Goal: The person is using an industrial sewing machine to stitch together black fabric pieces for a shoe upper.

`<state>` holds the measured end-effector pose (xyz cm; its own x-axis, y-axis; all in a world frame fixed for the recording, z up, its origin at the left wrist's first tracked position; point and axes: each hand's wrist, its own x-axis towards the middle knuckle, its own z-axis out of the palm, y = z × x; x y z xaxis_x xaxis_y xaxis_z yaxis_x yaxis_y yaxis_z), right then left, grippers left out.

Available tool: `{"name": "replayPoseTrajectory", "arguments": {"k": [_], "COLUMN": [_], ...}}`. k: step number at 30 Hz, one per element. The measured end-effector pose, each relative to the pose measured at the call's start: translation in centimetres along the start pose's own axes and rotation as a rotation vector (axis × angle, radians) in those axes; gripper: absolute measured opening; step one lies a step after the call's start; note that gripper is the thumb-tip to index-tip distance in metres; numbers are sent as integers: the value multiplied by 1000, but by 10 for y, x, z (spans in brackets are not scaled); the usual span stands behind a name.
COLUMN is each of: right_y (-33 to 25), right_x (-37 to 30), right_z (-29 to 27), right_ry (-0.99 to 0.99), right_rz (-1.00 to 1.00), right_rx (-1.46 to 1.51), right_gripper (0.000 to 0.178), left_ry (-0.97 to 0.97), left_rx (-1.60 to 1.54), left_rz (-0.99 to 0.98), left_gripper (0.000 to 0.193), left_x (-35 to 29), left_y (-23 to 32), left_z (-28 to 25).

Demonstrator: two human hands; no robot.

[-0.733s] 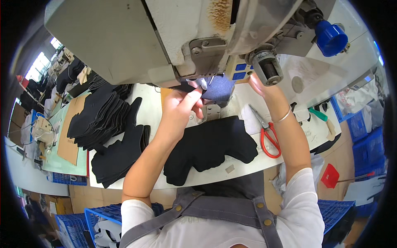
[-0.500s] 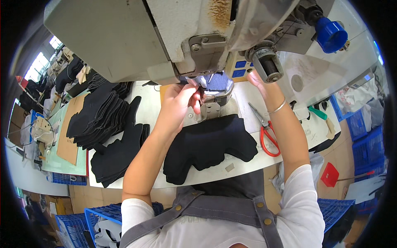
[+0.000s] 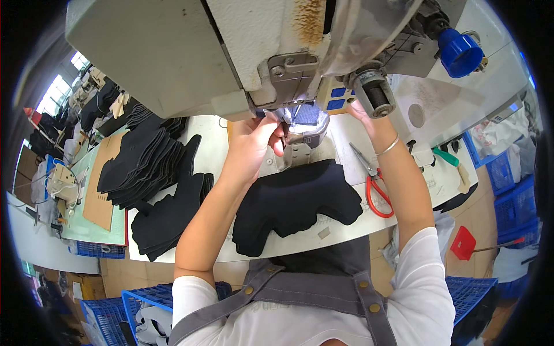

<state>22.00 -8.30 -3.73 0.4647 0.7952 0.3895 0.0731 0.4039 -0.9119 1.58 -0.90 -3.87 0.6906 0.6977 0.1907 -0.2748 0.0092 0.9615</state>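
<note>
My left hand [image 3: 258,137] is raised to the needle area of the sewing machine [image 3: 291,78], thumb and fingertips pinched together. What they hold, if anything, is too small to make out. My right hand [image 3: 363,112] reaches up beside the panel with blue buttons [image 3: 336,98], its fingers mostly hidden behind the machine's thread-tension post [image 3: 376,92]. A black cut fabric piece [image 3: 297,202] with a wavy lower edge lies flat on the white table [image 3: 288,245], just in front of the machine's lit work arm [image 3: 309,130]. Red-handled scissors [image 3: 378,193] rest open-bladed near my right forearm.
Stacks of black fabric pieces [image 3: 144,164] lie at the left of the table, next to a brown board [image 3: 104,184]. A green-handled tool [image 3: 445,157] sits at the right. Blue crates [image 3: 473,294] stand below on both sides, with a red dustpan [image 3: 463,243] on the floor.
The whole view has shifted slightly right and down. My right hand has slipped a little further behind the tension post; my left hand stays pinched at the needle area.
</note>
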Motion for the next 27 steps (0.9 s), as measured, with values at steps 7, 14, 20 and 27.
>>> {"name": "replayPoseTrajectory", "arguments": {"k": [7, 14, 20, 27], "right_y": [3, -5, -7, -26], "right_x": [-56, -126, -122, -135], "right_z": [-25, -1, 7, 9], "right_ry": [-69, -451, -460, -297], "right_rz": [101, -313, -129, -94], "right_rx": [-511, -1067, -1136, -1161], "right_gripper": [22, 48, 57, 45], "left_ry": [2, 115, 380, 280], "left_rx": [12, 67, 374, 109], "left_rz": [-22, 53, 248, 181], "left_gripper": [21, 22, 23, 25], "left_x": [0, -5, -49, -47], "left_y": [2, 1, -1, -7], "left_z": [4, 5, 6, 15]}}
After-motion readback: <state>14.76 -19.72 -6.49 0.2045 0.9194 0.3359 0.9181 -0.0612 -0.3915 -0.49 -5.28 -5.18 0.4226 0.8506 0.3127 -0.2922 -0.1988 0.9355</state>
